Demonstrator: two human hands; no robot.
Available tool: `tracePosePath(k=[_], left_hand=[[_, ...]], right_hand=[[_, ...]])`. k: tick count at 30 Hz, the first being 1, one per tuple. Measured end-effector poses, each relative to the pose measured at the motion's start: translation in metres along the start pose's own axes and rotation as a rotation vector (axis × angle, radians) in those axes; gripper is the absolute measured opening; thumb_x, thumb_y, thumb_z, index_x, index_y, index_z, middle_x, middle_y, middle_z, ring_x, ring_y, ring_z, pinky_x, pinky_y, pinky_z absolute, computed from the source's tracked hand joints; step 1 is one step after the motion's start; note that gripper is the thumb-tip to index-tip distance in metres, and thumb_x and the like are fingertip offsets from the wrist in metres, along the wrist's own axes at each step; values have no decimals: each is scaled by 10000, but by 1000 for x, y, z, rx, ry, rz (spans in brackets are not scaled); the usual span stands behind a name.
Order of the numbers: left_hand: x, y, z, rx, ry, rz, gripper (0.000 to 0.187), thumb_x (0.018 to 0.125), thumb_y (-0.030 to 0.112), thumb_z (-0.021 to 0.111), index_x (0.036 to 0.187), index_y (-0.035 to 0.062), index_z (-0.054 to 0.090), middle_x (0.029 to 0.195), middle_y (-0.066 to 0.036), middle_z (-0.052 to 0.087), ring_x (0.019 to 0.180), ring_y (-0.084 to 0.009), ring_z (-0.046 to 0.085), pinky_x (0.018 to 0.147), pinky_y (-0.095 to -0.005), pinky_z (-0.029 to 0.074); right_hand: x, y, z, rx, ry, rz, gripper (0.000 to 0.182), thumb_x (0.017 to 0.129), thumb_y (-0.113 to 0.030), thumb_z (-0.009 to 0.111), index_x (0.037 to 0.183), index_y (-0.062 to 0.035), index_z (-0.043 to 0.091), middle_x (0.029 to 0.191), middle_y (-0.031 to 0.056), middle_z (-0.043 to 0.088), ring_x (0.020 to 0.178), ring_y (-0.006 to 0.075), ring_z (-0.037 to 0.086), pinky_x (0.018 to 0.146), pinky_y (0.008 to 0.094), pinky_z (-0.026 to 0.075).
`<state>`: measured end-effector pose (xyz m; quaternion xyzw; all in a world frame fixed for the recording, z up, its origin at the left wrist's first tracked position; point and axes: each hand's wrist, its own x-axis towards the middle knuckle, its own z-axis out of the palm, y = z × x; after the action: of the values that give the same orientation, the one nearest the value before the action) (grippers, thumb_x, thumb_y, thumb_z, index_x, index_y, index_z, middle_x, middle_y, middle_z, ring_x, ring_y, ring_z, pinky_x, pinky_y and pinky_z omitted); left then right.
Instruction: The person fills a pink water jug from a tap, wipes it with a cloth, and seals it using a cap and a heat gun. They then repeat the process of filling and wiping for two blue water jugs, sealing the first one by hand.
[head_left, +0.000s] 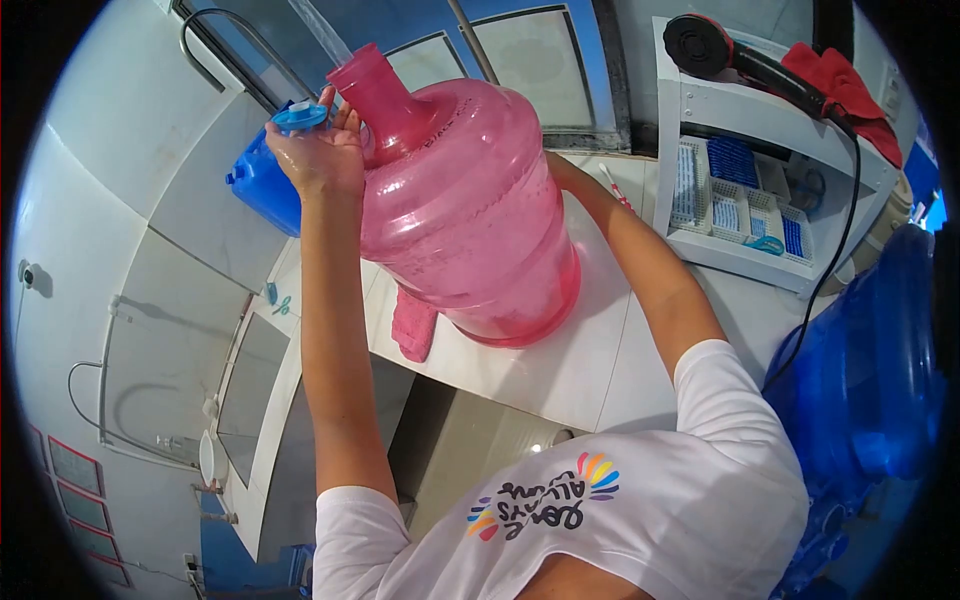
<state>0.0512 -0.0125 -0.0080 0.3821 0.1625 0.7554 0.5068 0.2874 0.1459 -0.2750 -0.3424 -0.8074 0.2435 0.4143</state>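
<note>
Your left hand (325,152) is half-curled, holding the blue cap (300,116) beside the neck of the pink water jug (470,210). Jug's on the white worktop (590,370); your right hand's hidden behind it, can't tell its grip

One pink jug (470,210), one pink cloth (413,326), two arms (340,300) (and one blower (697,46)).

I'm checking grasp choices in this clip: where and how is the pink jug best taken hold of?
I'd grip the pink jug by its neck, with the left hand coming from the left; it is narrow and leans that way. The right hand, hidden behind the jug, could support the wide, rounded body from the right. The blue cap occupies the left fingers.
</note>
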Motion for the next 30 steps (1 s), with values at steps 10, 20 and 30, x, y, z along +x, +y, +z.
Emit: tracePosePath(k=[10, 20, 30], left_hand=[[1, 1, -2, 23, -2, -14, 534, 921, 501, 229, 1203, 50, 280, 1078, -204, 510, 831, -298, 507, 770, -405, 449], [3, 1, -4, 21, -16, -1, 552, 924, 505, 227, 1224, 45, 274, 1086, -210, 509, 836, -305, 509, 791, -406, 448], [-2, 1, 3, 45, 35, -5, 554, 914, 518, 246, 1193, 45, 315, 1118, -200, 506, 911, -311, 486, 886, -418, 391]], right_hand=[[16, 10, -5, -60, -55, 40, 435, 775, -354, 572, 1140, -117, 569, 1097, 162, 597, 974, 329, 579, 836, 385, 438], [6, 11, -8, -125, -109, 47, 426, 779, -348, 567, 1135, -114, 571, 1096, 165, 596, 973, 331, 579, 835, 387, 438], [10, 4, -10, -198, -171, 33, 417, 782, -342, 562, 1130, -112, 574, 1095, 167, 595, 971, 333, 578, 834, 388, 438]])
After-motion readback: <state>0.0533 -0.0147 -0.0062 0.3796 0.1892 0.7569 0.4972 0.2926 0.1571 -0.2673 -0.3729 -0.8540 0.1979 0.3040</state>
